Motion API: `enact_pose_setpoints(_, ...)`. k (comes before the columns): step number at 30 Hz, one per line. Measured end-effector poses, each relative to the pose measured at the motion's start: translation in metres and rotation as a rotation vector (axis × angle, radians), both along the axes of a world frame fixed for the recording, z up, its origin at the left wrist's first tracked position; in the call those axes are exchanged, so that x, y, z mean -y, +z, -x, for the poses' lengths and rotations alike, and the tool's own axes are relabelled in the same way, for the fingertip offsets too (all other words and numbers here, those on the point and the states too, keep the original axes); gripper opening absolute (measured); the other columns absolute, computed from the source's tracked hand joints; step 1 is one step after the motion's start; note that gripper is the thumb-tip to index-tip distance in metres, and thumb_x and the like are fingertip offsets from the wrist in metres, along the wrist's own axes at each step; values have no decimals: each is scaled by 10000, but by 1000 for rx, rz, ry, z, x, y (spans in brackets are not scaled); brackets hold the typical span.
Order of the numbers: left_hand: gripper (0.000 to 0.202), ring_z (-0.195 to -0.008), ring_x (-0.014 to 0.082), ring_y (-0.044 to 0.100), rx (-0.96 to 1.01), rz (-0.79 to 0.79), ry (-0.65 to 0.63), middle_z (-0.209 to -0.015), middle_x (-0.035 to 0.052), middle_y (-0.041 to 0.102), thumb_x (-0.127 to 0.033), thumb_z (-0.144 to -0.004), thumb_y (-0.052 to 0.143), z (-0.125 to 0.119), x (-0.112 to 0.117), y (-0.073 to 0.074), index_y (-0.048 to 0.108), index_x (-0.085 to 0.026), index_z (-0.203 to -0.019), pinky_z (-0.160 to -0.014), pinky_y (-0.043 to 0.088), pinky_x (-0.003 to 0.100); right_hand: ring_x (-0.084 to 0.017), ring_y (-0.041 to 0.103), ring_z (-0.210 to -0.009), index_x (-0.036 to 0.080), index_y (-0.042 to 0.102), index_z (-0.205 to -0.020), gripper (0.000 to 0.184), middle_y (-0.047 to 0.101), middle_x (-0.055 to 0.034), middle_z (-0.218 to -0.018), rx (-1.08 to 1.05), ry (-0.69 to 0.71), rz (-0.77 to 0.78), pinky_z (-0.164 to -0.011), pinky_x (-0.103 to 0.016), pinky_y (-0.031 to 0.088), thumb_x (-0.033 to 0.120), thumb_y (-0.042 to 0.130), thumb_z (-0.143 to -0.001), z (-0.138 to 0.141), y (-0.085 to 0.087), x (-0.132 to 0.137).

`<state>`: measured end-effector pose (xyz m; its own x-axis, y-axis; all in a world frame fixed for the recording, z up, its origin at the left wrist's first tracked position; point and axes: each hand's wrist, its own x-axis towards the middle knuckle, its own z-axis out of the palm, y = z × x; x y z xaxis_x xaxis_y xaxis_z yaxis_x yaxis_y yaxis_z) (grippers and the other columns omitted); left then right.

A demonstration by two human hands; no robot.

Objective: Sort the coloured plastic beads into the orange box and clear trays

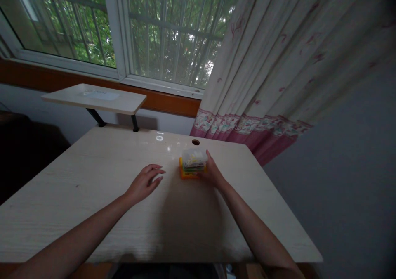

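Observation:
Near the middle of the desk sits a small translucent plastic box (194,158) with what looks like papers or cards inside. Around and beneath it shows an orange-yellow base or tray (182,172); whether the two are joined I cannot tell. My right hand (212,171) is wrapped round the right side of the box, thumb and fingers partly hidden by it. To the left, apart from the box, my left hand (147,182) hovers low over or rests on the desk, palm down, fingers slightly spread and holding nothing.
The pale wooden desk (123,159) has a round cable hole (196,142) behind the box. A raised shelf (105,97) on black legs stands at the back left, with a paper on it. Behind are a barred window (173,31) and a flowered curtain (262,72).

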<state>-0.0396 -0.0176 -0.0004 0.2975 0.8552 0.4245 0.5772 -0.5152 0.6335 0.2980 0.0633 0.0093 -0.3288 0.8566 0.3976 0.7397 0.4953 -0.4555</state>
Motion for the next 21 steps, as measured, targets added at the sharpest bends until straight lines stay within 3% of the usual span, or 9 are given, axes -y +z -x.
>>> enact_pose_setpoints(2,256,-1192,219,533,5,-3,-5,-1242,84,574,-324,-953,532,0,0,-1,662,-257,-1163,-1026,454,393,-372,365,-1398,77,214,-1528,1026,347,-270,-1512,-34,-17,-60,-1112,-518,368,507,728,-751,5,17,1)
enact_pose_setpoints(3,255,-1192,217,532,7,-6,-8,-1242,84,574,-322,-953,533,0,0,-1,662,-258,-1164,-1029,452,394,-349,330,-1425,116,207,-1538,994,318,-238,-1542,-13,27,-95,-1137,-516,340,492,718,-772,6,28,0)
enact_pose_setpoints(5,256,-1194,216,531,10,-9,-16,-1244,85,572,-319,-953,534,0,-1,-2,658,-258,-1168,-1033,449,398,-307,313,-1443,203,281,-1526,860,317,-169,-1566,92,148,-138,-1157,-515,312,432,701,-811,8,52,-2)
enact_pose_setpoints(7,256,-1195,216,530,14,-7,-24,-1244,87,571,-317,-955,531,0,-1,-1,654,-257,-1171,-1035,448,405,-282,398,-1398,257,393,-1474,686,431,-126,-1511,209,263,-145,-1151,-531,308,374,667,-857,13,73,-3)
enact_pose_setpoints(11,279,-1209,227,521,57,-1,-58,-1257,91,566,-324,-953,539,-1,3,8,632,-258,-1208,-1052,435,423,-274,591,-1187,221,597,-1286,451,653,-128,-1255,177,305,-198,-1011,-470,454,389,666,-874,37,97,8)
enact_pose_setpoints(14,427,-1193,241,537,179,65,-123,-1310,113,548,-353,-934,573,-3,8,12,523,-243,-1343,-1032,456,422,-236,625,-1128,231,594,-1268,450,674,-105,-1231,70,379,-200,-965,-394,480,447,659,-879,68,99,34)
enact_pose_setpoints(17,631,-1244,279,522,358,172,-233,-1425,153,474,-395,-902,619,-5,13,8,373,-225,-1458,-1028,466,432,-225,645,-1076,225,605,-1229,419,696,-92,-1189,72,491,-251,-940,-382,481,478,627,-896,99,87,61)
enact_pose_setpoints(21,697,-1306,321,485,467,238,-336,-1430,160,487,-440,-834,696,-5,16,-2,411,-214,-1429,-1088,408,478,-213,667,-1006,222,612,-1217,385,721,-84,-1131,42,494,-304,-886,-368,493,465,600,-919,121,63,79)
